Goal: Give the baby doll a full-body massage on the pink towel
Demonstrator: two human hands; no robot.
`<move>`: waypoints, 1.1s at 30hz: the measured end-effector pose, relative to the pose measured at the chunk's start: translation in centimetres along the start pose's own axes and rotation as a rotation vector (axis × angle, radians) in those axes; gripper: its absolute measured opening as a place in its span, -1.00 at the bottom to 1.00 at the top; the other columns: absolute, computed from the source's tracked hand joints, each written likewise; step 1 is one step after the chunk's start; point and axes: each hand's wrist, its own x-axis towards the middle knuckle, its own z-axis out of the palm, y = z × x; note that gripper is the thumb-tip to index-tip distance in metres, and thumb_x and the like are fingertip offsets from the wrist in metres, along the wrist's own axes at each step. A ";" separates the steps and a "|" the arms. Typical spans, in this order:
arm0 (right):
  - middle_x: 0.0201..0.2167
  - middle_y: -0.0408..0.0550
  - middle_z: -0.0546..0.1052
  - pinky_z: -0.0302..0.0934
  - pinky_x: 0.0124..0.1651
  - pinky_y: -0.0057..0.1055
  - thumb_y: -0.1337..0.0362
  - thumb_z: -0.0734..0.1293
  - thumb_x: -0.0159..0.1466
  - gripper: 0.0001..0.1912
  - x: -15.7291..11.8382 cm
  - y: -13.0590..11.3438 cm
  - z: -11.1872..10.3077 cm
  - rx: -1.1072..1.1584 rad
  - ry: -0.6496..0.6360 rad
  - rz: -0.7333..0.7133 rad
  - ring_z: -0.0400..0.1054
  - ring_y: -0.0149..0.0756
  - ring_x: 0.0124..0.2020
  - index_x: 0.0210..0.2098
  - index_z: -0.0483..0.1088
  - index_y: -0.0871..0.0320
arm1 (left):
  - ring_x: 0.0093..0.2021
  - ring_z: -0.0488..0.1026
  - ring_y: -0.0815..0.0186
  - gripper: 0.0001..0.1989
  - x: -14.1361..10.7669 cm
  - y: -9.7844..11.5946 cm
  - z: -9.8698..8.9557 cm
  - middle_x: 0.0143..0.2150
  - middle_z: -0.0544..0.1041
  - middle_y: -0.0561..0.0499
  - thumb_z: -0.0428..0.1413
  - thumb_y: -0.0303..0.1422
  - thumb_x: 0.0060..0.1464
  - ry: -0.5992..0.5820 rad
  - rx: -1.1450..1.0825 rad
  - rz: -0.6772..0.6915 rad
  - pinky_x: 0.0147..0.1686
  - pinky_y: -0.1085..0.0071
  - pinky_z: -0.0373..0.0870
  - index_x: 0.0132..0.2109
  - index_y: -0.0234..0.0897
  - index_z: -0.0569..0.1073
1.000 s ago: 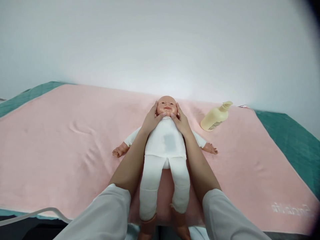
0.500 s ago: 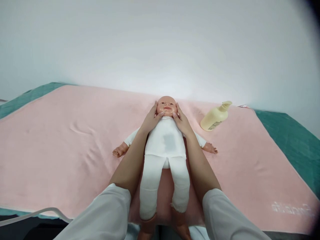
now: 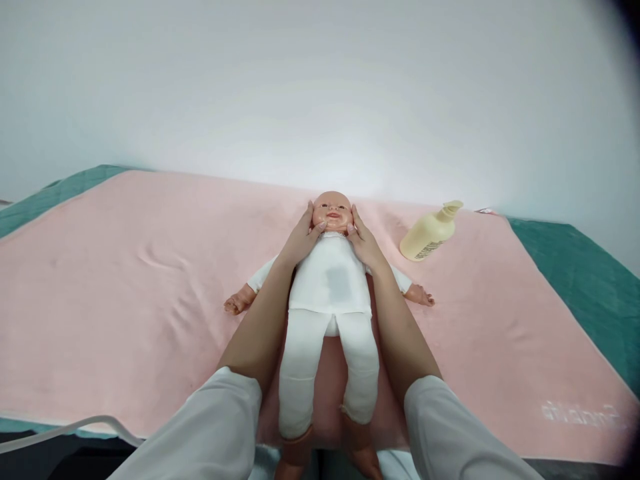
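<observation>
A baby doll in a white cloth body lies on its back on a pink mat, head away from me, arms spread and legs toward me. My left hand cups the left side of its head, thumb on the lower cheek near the chin. On the other side, my right hand holds the head the same way, its thumb by the jaw. The fingertips behind the head are partly hidden. My forearms run along both sides of the doll, over its arms.
A pale yellow pump bottle lies tilted on the mat, right of the doll's head. Green padding shows beyond the mat's edges. A white wall stands behind. At the lower left is a pale cable.
</observation>
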 end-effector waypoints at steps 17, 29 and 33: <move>0.46 -0.17 0.01 -0.11 0.48 -0.10 -0.33 0.04 0.28 -0.07 0.0 0.2 0.1 -0.022 -0.001 -0.043 -0.03 -0.20 0.45 0.45 -0.27 0.01 | 0.49 -0.17 0.18 -0.18 0.1 -0.3 -0.2 0.51 -0.13 -0.12 -0.13 0.01 0.29 -0.023 0.042 0.043 0.43 0.21 -0.20 0.47 -0.29 -0.26; 0.46 -0.20 -0.01 -0.15 0.49 -0.08 -0.33 0.06 0.27 -0.08 -0.1 -0.1 0.0 -0.001 0.003 -0.026 -0.11 -0.22 0.47 0.45 -0.22 -0.01 | 0.48 -0.09 0.23 -0.21 0.1 -0.3 0.0 0.50 -0.06 -0.03 -0.15 0.07 0.27 0.023 -0.027 -0.030 0.41 0.31 -0.10 0.47 -0.21 -0.14; 0.45 -0.20 0.01 -0.17 0.49 -0.09 -0.34 0.08 0.26 -0.08 -0.1 -0.2 0.0 -0.014 0.019 0.007 -0.07 -0.21 0.46 0.44 -0.19 -0.02 | 0.48 -0.09 0.23 -0.23 0.2 -0.6 0.1 0.49 -0.06 -0.03 -0.16 0.05 0.28 0.033 -0.017 -0.024 0.41 0.29 -0.10 0.47 -0.22 -0.11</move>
